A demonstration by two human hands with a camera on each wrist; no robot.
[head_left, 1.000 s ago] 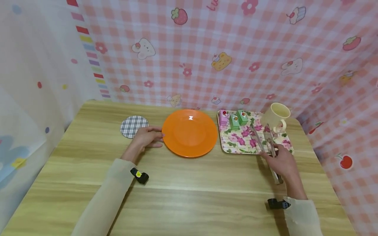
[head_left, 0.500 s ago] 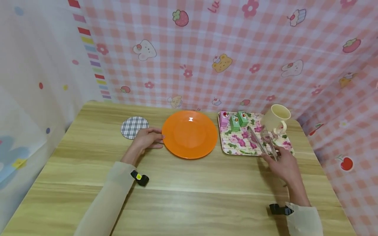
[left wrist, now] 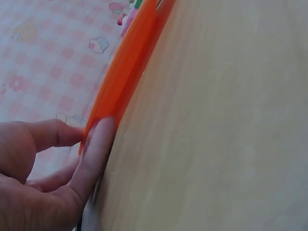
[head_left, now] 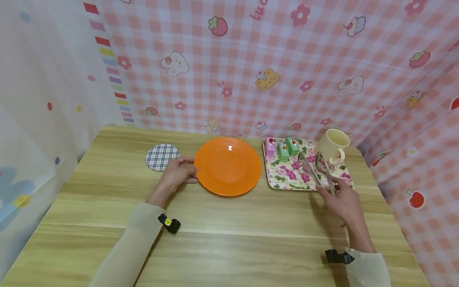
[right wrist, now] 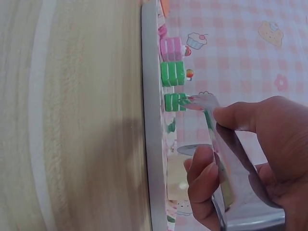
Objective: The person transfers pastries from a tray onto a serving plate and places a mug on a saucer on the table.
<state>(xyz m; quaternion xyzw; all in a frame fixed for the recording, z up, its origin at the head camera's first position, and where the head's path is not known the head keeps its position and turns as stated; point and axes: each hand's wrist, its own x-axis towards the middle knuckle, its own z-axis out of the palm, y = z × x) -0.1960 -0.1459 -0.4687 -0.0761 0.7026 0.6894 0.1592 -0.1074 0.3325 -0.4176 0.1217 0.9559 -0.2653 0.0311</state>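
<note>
My left hand [head_left: 177,172] pinches the left rim of an orange plate [head_left: 229,165] lying on the table. The left wrist view shows fingers on both sides of the plate's edge [left wrist: 118,79]. My right hand [head_left: 342,199] grips metal tongs [right wrist: 240,178], whose spread ends point over a floral tray [head_left: 283,180]. Nothing is between those ends. On the tray's back left stand a pink toy cake slice [head_left: 270,147] and two green cake slices [head_left: 283,153], each with a small topping. The tongs' rear end is mostly behind the right hand in the head view.
A cream mug [head_left: 332,144] stands at the tray's back right, its handle toward the front. A round checked coaster [head_left: 161,156] lies left of the plate. A patterned cloth [head_left: 229,56] rises behind the wooden table [head_left: 244,247], with more cloth at both sides.
The right hand has turned slightly, and the tongs' rear end has swung out of sight behind it. The left hand's fingers have closed in on the plate's rim. The head view has shifted slightly.
</note>
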